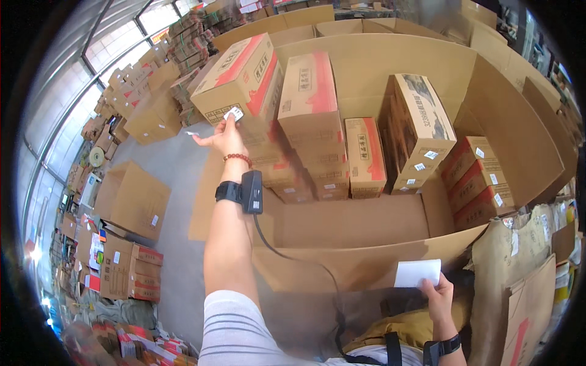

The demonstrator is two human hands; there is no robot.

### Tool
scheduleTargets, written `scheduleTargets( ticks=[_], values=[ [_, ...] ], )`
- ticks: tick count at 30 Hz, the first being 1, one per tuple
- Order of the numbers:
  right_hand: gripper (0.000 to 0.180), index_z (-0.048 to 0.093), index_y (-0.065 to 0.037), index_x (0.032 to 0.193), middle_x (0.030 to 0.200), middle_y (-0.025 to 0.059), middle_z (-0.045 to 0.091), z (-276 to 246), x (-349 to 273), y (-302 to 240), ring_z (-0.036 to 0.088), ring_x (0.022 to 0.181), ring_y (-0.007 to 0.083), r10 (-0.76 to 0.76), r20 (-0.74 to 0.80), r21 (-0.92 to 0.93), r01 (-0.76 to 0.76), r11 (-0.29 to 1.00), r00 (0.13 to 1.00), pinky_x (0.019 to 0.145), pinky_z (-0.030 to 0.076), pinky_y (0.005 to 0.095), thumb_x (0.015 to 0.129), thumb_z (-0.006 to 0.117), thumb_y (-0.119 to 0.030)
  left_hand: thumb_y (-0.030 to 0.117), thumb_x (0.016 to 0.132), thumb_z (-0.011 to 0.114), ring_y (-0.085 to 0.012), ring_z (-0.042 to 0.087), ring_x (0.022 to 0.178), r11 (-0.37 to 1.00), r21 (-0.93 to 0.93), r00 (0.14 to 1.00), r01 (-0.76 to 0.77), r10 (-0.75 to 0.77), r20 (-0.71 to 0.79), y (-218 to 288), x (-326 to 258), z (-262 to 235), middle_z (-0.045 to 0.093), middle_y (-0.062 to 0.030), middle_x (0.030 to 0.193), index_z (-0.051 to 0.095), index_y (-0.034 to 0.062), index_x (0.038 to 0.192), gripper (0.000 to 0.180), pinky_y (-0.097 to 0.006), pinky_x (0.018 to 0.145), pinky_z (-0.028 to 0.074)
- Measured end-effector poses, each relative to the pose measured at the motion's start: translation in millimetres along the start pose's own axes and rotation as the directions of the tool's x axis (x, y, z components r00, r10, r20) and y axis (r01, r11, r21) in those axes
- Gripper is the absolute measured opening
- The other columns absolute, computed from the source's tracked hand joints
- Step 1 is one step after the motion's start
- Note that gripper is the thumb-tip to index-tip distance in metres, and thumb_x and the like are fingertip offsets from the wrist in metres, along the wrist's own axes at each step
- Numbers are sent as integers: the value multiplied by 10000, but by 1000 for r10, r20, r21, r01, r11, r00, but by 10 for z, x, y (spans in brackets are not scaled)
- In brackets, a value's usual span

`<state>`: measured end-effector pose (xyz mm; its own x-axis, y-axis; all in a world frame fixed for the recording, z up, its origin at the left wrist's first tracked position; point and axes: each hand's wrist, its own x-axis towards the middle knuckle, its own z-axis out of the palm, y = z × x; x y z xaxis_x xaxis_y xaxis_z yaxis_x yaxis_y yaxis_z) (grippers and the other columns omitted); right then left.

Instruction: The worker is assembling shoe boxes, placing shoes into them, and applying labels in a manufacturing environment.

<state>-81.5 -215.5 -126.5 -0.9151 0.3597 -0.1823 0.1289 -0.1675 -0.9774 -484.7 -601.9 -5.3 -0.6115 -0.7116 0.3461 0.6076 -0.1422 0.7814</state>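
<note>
My left hand point(224, 139) reaches out to the upper left with its fingers apart. One fingertip presses a small white label point(233, 114) against the end of a tall brown-and-red carton point(229, 79). At another fingertip of that hand shows a small white scrap point(191, 133), perhaps a second label. Low on the right, my right hand point(438, 295) pinches a white paper sheet point(417, 273) between thumb and fingers. Whether the sheet is folded or a backing strip, I cannot tell.
A large open cardboard box point(390, 241) surrounds stacked cartons, among them a red-topped one point(308, 79), a narrow one point(365, 152) and a tall labelled one point(421, 116). Three small cartons point(479, 180) are stacked at its right. An open box point(134, 198) stands on the grey floor point(183, 201); a cable point(293, 257) trails from my left wrist.
</note>
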Motion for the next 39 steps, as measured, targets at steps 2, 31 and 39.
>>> scheduleTargets(
  ticks=[2, 31, 39],
  values=[
    [126, 637, 39, 946, 972, 38, 567, -54, 8, 18, 558, 832, 108, -32, 12, -15, 32, 999, 999, 697, 498, 250, 836, 628, -22, 8, 747, 716, -166, 550, 775, 998, -16, 998, 55, -55, -22, -5, -85, 79, 501, -127, 1022, -118, 244, 1372, 1069, -323, 636, 504],
    [161, 594, 73, 975, 1109, 103, 482, -71, -42, -434, 579, 912, 185, -177, 10, 87, 175, 981, 984, 649, 557, 272, 838, 599, -11, 208, 900, 593, -35, 471, 661, 736, 372, 425, 566, -647, 634, -75, -2389, -109, 529, 56, 782, 545, 100, 978, 141, -193, 589, 407],
    [284, 593, -2, 1084, 1207, 104, 451, -168, -75, -512, 509, 1042, 190, -482, 100, -190, 492, 850, 870, 861, 445, 301, 814, 658, -60, 153, 915, 550, -162, 414, 1184, 528, 627, -365, 573, -521, 772, 898, -3807, -100, 421, -74, 1284, 233, 56, 1398, 585, -334, 995, 357]
  ],
)
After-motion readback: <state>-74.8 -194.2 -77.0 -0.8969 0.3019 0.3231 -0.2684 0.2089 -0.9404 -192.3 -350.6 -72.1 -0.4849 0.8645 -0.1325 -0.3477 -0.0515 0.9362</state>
